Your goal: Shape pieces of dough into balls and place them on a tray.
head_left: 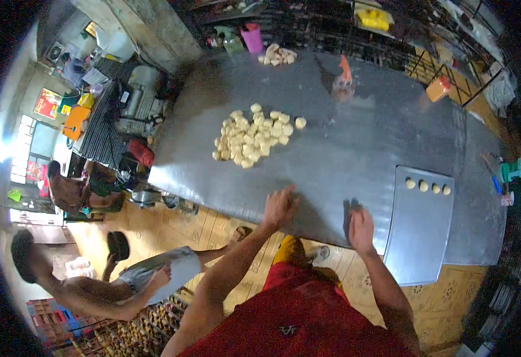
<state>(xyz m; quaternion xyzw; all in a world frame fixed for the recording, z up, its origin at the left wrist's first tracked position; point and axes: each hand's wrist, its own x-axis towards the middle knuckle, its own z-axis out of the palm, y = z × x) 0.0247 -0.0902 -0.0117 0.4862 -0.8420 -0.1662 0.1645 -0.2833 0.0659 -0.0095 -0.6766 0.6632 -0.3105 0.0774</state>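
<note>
A loose heap of pale dough pieces [250, 134] lies on the grey metal table [338, 137]. My left hand [281, 207] is at the table's near edge, below the heap, fingers apart and slightly bent, with nothing visible in it. My right hand [360, 226] is also by the near edge, palm down and fingers extended, nothing visible in it. To its right rests a metal tray [418, 232] with several round dough pieces [422, 185] in a row near its far end.
A smaller dough pile [276, 56], pink cup [251, 37], orange container [438, 88] and green tool [514, 171] sit around the table's edges. A shirtless person [82, 294] bends at my left; others [64, 190] are beyond, near machinery [141, 89].
</note>
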